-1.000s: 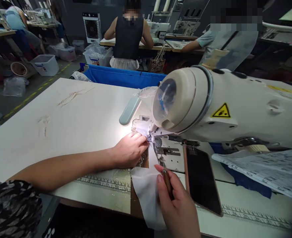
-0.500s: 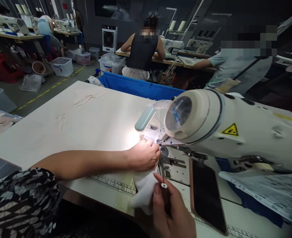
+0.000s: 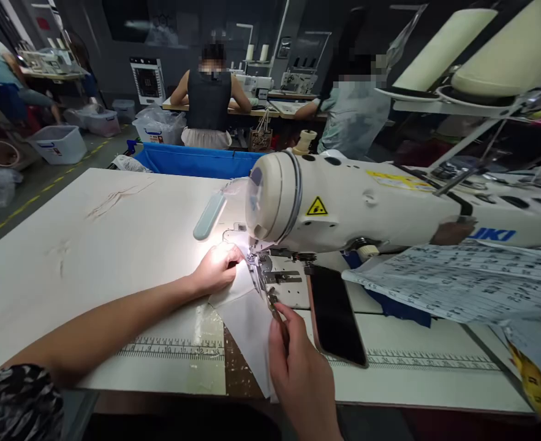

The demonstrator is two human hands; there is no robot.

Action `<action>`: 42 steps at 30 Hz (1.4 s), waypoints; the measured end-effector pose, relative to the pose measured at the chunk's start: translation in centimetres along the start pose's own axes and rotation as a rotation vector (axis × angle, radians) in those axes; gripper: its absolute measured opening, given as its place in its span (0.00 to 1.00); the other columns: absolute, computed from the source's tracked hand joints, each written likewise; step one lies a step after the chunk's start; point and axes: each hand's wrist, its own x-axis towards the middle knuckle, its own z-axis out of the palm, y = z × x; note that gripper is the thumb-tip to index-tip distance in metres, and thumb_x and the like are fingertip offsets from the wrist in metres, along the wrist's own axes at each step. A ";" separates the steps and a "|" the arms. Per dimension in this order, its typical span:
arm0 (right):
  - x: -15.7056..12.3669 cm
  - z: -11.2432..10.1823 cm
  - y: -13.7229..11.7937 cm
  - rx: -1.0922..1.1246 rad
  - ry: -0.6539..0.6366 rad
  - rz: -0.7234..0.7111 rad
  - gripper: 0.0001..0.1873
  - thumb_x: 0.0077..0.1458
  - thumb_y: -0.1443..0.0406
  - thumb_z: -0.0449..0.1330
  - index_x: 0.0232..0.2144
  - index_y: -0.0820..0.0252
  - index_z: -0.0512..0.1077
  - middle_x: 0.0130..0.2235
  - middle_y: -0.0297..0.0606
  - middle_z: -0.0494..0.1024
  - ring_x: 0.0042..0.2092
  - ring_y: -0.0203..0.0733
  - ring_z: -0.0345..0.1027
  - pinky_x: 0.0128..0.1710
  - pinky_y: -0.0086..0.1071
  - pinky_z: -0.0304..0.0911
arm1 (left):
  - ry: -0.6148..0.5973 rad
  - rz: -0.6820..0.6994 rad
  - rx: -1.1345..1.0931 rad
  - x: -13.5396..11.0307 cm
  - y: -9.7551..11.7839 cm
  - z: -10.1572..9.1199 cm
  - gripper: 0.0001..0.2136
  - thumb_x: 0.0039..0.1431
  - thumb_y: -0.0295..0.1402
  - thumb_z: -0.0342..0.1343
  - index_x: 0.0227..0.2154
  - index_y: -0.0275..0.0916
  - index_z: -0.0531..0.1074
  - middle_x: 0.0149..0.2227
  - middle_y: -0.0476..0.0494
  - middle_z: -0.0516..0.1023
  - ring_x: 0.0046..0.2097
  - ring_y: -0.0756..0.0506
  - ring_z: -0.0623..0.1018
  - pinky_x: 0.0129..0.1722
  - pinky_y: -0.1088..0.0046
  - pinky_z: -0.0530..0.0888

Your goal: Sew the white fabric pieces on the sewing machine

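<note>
My left hand [image 3: 215, 269] is closed in a pinch on the white fabric [image 3: 247, 318] right at the presser foot of the cream sewing machine [image 3: 344, 202]. The fabric runs from the needle down over the table's front edge. My right hand [image 3: 298, 373] is near the front edge, fingers wrapped round a thin pointed tool [image 3: 272, 306] with a brown handle; its metal tip lies on the fabric just below the needle plate [image 3: 283, 282]. A small lamp [image 3: 209, 215] lights the needle area.
A black phone [image 3: 337, 315] lies screen-up right of my right hand. Printed paper sheets [image 3: 463, 282] lie under the machine arm at right. A blue bin [image 3: 196, 160] stands behind the white table [image 3: 90, 245]. Other people sit at machines at the back.
The camera has swung to the right, showing more of the machine. The fabric now lies flatter and spread out. My right hand has shifted the tool along the fabric; my left hand stays at the presser foot.
</note>
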 end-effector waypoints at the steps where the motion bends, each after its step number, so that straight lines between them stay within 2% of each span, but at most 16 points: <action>1: 0.4 0.3 0.2 -0.041 0.011 -0.050 0.20 0.68 0.59 0.46 0.50 0.60 0.72 0.40 0.41 0.85 0.34 0.45 0.81 0.28 0.32 0.69 | 0.014 -0.016 -0.049 0.0 0.0 0.0 0.09 0.63 0.27 0.50 0.30 0.39 0.73 0.35 0.43 0.80 0.38 0.46 0.78 0.41 0.69 0.77; 5: 1.6 1.0 -0.2 -0.128 0.011 -0.145 0.17 0.67 0.65 0.48 0.48 0.59 0.74 0.40 0.38 0.86 0.33 0.41 0.81 0.27 0.29 0.66 | 0.072 -0.108 -0.302 0.1 0.1 0.0 0.08 0.60 0.31 0.53 0.27 0.39 0.73 0.34 0.43 0.79 0.37 0.45 0.78 0.40 0.67 0.77; 8: 2.0 0.9 -0.7 -0.130 0.064 -0.156 0.17 0.65 0.67 0.48 0.46 0.61 0.76 0.37 0.38 0.86 0.30 0.40 0.80 0.25 0.28 0.64 | 0.075 -0.139 -0.361 0.2 0.2 -0.1 0.08 0.59 0.33 0.54 0.26 0.39 0.73 0.33 0.44 0.79 0.37 0.45 0.77 0.40 0.67 0.76; 19: 2.5 1.5 -0.8 -0.146 0.197 -0.206 0.17 0.66 0.68 0.47 0.42 0.62 0.76 0.32 0.35 0.85 0.27 0.36 0.78 0.23 0.27 0.60 | 0.039 -0.185 -0.401 0.3 0.3 -0.3 0.06 0.58 0.32 0.56 0.27 0.40 0.74 0.35 0.45 0.79 0.40 0.44 0.77 0.45 0.67 0.73; 24: 2.5 1.3 -0.9 -0.166 0.198 -0.212 0.18 0.67 0.67 0.46 0.41 0.61 0.76 0.33 0.35 0.85 0.25 0.35 0.77 0.22 0.28 0.59 | 0.034 -0.224 -0.431 0.2 0.3 -0.3 0.05 0.57 0.31 0.56 0.28 0.39 0.74 0.35 0.44 0.78 0.40 0.44 0.77 0.43 0.67 0.73; 42: 2.5 1.5 -0.9 -0.179 0.215 -0.221 0.20 0.69 0.67 0.44 0.42 0.62 0.76 0.34 0.36 0.85 0.27 0.34 0.78 0.25 0.27 0.61 | 0.028 -0.212 -0.426 0.4 0.7 -0.5 0.05 0.57 0.30 0.55 0.27 0.39 0.73 0.34 0.45 0.79 0.39 0.44 0.77 0.45 0.67 0.73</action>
